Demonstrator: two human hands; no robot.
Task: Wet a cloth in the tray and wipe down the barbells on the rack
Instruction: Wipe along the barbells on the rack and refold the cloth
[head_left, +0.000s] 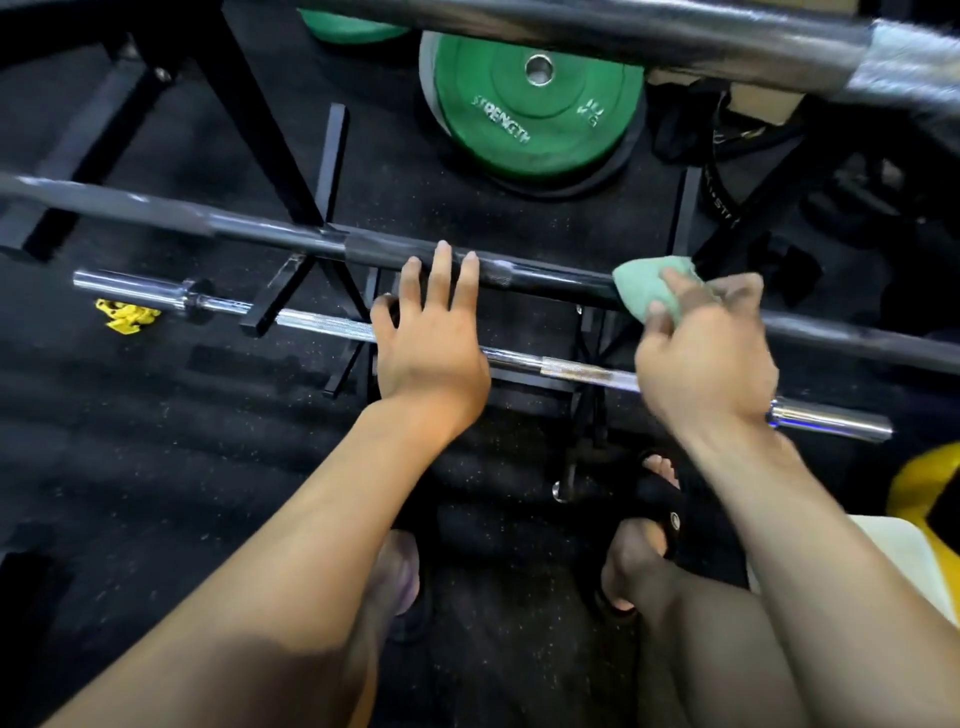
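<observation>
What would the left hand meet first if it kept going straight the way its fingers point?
Likely the black barbell: the left hand's fingertips already overlap it, though actual contact is unclear.

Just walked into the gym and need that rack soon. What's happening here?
A person is wiping down barbells on the rack. The right hand holds a green cloth against the black barbell, while the left hand rests open on the same bar. The chrome barbell sits lower, untouched right now.

Head view (close); faces steeply down.
</observation>
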